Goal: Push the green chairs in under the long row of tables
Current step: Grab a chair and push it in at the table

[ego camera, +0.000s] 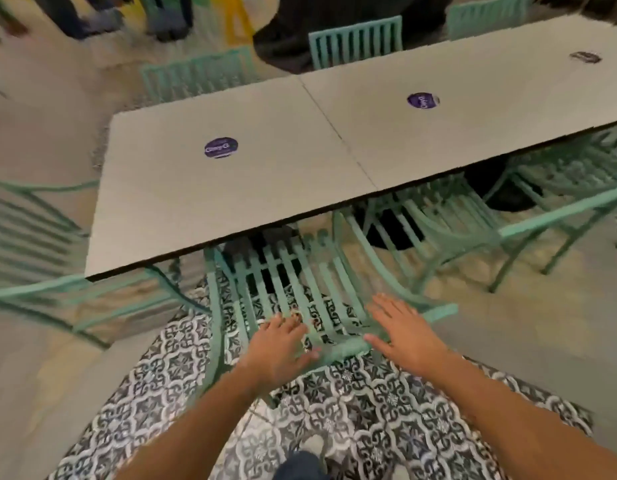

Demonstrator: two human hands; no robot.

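Both hands sat on the backrest top rail of the green chair (300, 292) at 6 o'clock, prob. so the push went straight at the table row (231, 188). Left hand (279, 344) lay flat w/ fingers straight, thumb along the rail, gripping nothing; right hand (402, 327) likewise open, palm down, fingers spread. Chair seat was already partly under the near table edge, back still sticking out. Next chair (449, 216) at 2 o'clock looked tucked further in
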